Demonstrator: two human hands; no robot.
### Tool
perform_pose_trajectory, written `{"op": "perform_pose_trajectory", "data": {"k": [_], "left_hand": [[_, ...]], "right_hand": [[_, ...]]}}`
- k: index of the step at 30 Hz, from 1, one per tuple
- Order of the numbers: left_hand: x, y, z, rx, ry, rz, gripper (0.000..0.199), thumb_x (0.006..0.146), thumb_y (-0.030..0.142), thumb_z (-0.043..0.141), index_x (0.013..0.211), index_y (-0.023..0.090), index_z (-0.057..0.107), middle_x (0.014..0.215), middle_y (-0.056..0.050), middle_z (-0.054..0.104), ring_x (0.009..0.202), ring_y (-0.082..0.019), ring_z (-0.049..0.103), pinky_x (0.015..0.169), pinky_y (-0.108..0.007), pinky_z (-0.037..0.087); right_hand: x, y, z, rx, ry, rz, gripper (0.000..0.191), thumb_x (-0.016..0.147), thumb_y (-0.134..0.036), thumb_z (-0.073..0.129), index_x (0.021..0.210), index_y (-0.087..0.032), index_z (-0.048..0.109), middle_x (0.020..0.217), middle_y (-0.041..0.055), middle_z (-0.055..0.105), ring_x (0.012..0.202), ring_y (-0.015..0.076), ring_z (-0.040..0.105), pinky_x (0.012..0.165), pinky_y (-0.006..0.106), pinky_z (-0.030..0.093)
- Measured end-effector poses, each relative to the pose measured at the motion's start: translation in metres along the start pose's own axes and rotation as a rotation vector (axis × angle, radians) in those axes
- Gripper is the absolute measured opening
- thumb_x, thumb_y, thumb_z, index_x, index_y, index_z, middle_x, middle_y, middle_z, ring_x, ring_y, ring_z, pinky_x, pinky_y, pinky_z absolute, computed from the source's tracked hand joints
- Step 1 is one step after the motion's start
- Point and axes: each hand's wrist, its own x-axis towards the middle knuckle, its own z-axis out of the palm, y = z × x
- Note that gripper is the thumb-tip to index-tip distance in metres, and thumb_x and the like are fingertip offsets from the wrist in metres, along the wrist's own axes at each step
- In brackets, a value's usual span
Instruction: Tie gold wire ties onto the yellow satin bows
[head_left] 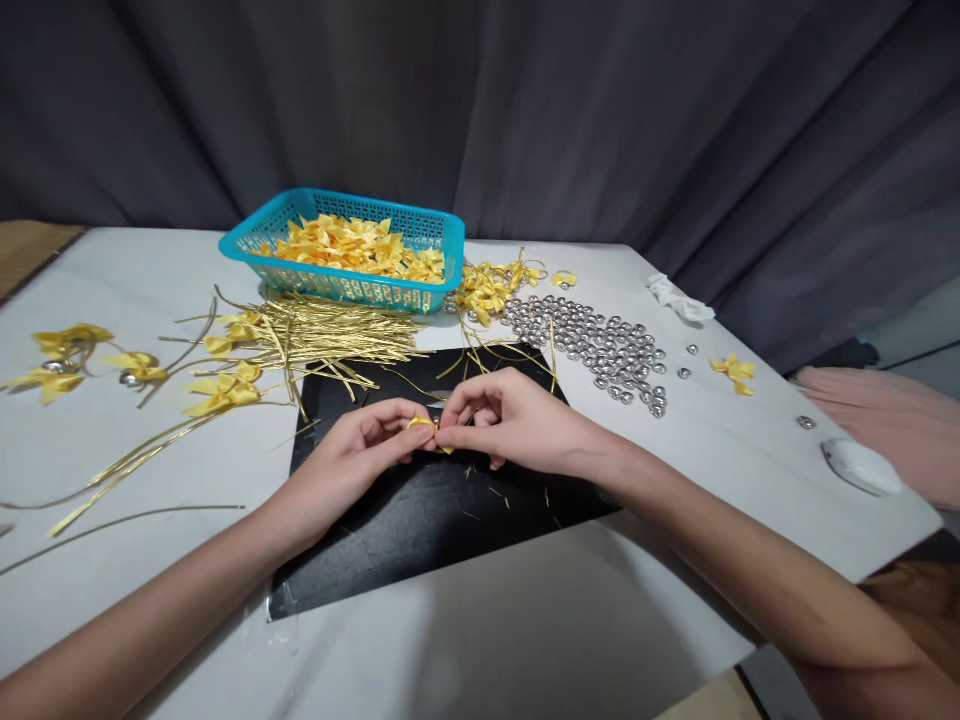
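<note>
Above a black mat, both hands meet and pinch one small yellow ribbon bow. My left hand grips it from the left, fingers curled around it. From the right, my right hand closes thumb and fingertips on the same piece. A small shiny bit shows between the fingertips, but most of the piece is covered. Just beyond the hands lies a thick bundle of gold cords. To the right of it spreads a pile of silver bell-like beads.
A turquoise basket full of yellow bows stands at the back. Finished-looking bows with cords lie beside it, more bows at left. A white computer mouse, crumpled white tissue and a loose bow lie right.
</note>
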Motion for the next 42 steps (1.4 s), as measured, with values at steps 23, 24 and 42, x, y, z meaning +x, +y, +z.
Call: {"op": "perform_pose_trajectory", "data": {"k": [23,24,42], "left_hand": [[0.002,0.004,-0.004,0.234,-0.144,-0.120,0.017,0.065,0.031,0.069,0.065,0.014,0.066,0.056,0.002,0.056,0.053,-0.010,0.044,0.049,-0.021,0.033],[0.003,0.003,-0.005,0.218,-0.141,-0.126,0.017,0.066,0.032,0.069,0.067,0.015,0.067,0.057,0.002,0.056,0.053,-0.010,0.044,0.050,-0.021,0.034],[0.004,-0.003,-0.013,-0.067,-0.068,-0.041,0.018,0.070,0.033,0.070,0.067,0.016,0.066,0.061,0.002,0.058,0.058,-0.008,0.047,0.055,-0.019,0.034]], "right_hand": [[-0.007,-0.004,-0.002,-0.463,-0.089,-0.168,0.005,0.074,-0.012,0.060,0.069,-0.012,0.062,0.055,-0.0055,0.050,0.048,0.0024,0.038,0.046,0.015,0.026],[-0.006,-0.003,-0.003,-0.461,-0.069,-0.196,0.005,0.074,-0.012,0.060,0.070,-0.012,0.062,0.058,-0.0050,0.052,0.048,0.0023,0.038,0.047,0.015,0.027],[-0.006,0.001,-0.010,-0.155,-0.099,-0.198,0.035,0.086,-0.038,0.053,0.111,-0.015,0.045,0.097,0.0037,0.059,0.051,0.0035,0.048,0.049,0.018,0.041]]}}
